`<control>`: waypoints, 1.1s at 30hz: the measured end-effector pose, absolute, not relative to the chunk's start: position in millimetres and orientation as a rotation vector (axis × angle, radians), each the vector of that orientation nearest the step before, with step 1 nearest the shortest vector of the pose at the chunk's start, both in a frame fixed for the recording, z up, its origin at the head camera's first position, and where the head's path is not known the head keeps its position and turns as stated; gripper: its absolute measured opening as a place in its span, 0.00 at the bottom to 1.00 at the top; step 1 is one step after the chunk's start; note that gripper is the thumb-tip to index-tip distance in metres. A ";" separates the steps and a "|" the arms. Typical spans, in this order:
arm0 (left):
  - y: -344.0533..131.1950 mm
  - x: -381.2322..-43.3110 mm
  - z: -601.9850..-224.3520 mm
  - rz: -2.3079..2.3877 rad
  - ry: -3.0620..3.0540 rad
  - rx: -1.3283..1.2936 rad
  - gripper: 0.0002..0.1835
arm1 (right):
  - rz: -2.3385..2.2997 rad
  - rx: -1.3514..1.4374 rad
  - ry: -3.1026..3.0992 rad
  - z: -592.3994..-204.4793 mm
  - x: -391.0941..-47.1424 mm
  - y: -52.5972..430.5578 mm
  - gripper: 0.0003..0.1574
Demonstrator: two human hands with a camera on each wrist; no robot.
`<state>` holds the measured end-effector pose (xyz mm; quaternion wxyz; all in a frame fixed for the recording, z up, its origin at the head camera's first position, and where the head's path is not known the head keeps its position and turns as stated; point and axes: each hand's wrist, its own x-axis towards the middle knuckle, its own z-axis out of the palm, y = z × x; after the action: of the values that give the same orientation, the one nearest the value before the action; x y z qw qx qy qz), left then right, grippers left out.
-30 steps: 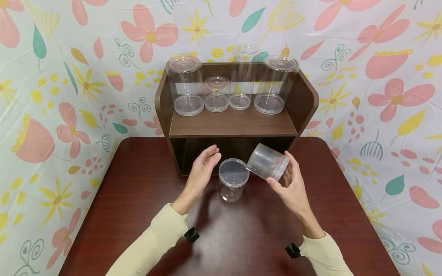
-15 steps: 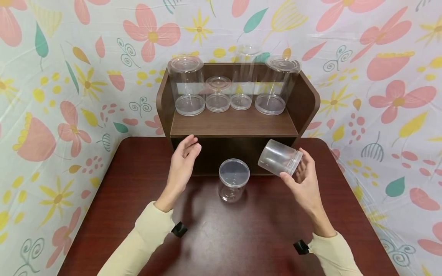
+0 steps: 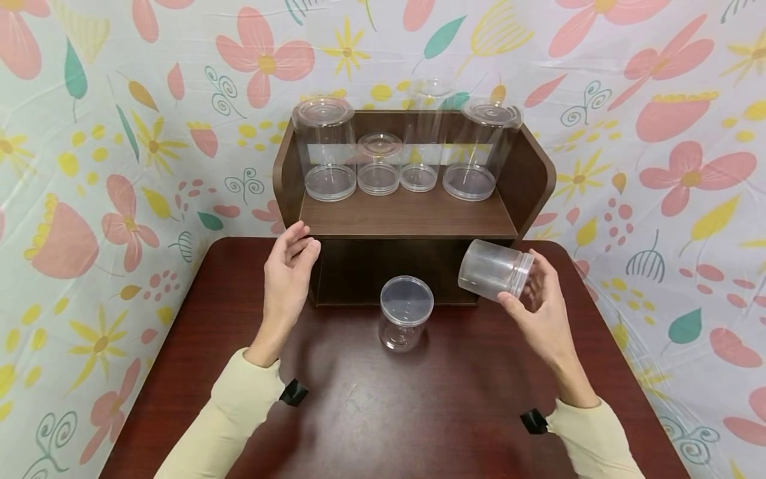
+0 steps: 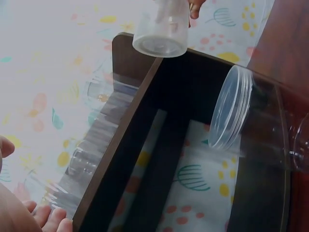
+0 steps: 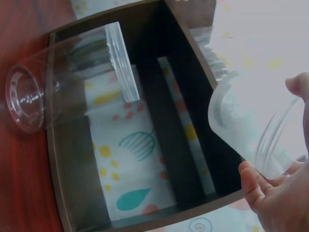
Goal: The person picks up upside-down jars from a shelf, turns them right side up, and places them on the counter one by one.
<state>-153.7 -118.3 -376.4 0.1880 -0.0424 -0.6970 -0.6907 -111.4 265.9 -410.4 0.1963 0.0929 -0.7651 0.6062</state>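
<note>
My right hand (image 3: 541,309) grips a clear plastic jar (image 3: 491,269) by its ridged lid end, fingers and thumb around it. The jar is tilted on its side in the air, before the right part of the shelf's lower opening; the right wrist view shows the same jar (image 5: 241,123). On the table, in front of the shelf, a second clear jar (image 3: 402,332) stands upright with its lid (image 3: 407,299) on top. My left hand (image 3: 284,279) hovers at the shelf's left front edge with relaxed fingers, holding nothing. In the left wrist view, only part of the left hand (image 4: 19,208) shows.
A brown two-level shelf (image 3: 407,219) stands at the table's back. Several clear jars, including a tall one (image 3: 326,146) and a short one (image 3: 379,163), stand on its upper board. A floral cloth (image 3: 120,166) hangs behind the dark red table (image 3: 383,412).
My left hand has moved left, away from the standing jar. The right hand has carried its jar right, away from the standing one, which stays in place.
</note>
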 end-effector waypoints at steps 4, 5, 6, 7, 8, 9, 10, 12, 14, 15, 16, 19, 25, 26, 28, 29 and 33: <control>-122.6 -155.0 -376.3 -1.832 -1.931 -0.092 0.28 | 1.524 0.232 -2.248 -406.8 -110.4 269.9 0.53; -123.6 -155.8 -376.4 -1.799 -1.926 -0.080 0.28 | 1.496 0.224 -2.263 -406.1 -110.1 270.9 0.54; -124.6 -156.7 -376.5 -1.773 -1.921 -0.068 0.29 | 1.469 0.214 -2.277 -405.5 -109.8 271.8 0.54; -125.8 -157.9 -376.4 -1.750 -1.918 -0.054 0.30 | 1.445 0.205 -2.287 -404.8 -109.7 272.6 0.55; -127.1 -159.4 -376.5 -1.728 -1.919 -0.037 0.30 | 1.422 0.199 -2.298 -404.2 -109.7 273.5 0.55; -128.5 -161.1 -376.5 -1.710 -1.919 -0.020 0.31 | 1.402 0.192 -2.306 -403.7 -109.7 274.4 0.55; -129.7 -162.3 -376.0 -1.700 -1.917 -0.003 0.32 | 1.387 0.189 -2.310 -403.2 -109.9 275.3 0.55; -132.8 -165.7 -375.8 -1.688 -1.918 0.020 0.32 | 1.351 0.183 -2.324 -402.1 -110.5 277.2 0.55; -135.8 -168.7 -375.5 -1.680 -1.924 0.039 0.32 | 1.320 0.180 -2.340 -401.0 -111.1 279.0 0.55; -137.2 -170.3 -375.4 -1.681 -1.930 0.047 0.32 | 1.306 0.178 -2.348 -400.3 -111.2 279.7 0.56; -138.4 -171.8 -375.2 -1.681 -1.938 0.053 0.32 | 1.294 0.176 -2.356 -399.6 -111.4 280.3 0.56; -142.0 -176.5 -376.0 -1.670 -1.983 0.056 0.33 | 1.246 0.174 -2.381 -396.8 -111.9 280.7 0.56; -145.5 -188.4 -380.4 -1.711 -2.049 0.032 0.33 | 1.144 0.174 -2.429 -391.4 -112.3 280.3 0.58; -145.4 -190.9 -381.5 -1.729 -2.045 0.024 0.33 | 1.132 0.176 -2.437 -390.8 -112.1 280.2 0.59; -145.1 -195.4 -383.6 -1.742 -2.045 0.016 0.32 | 1.106 0.187 -2.451 -390.5 -112.1 279.7 0.59; -144.7 -197.2 -384.3 -1.747 -2.043 0.012 0.31 | 1.090 0.191 -2.459 -390.6 -112.2 279.6 0.60; -143.1 -202.3 -386.6 -1.728 -2.056 0.012 0.28 | 1.035 0.232 -2.489 -391.7 -113.5 278.7 0.60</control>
<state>-202.3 -143.1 -386.6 0.2261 0.0043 -0.7456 -0.6268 -113.5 278.7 -391.7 0.2164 0.0837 -0.8981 0.3735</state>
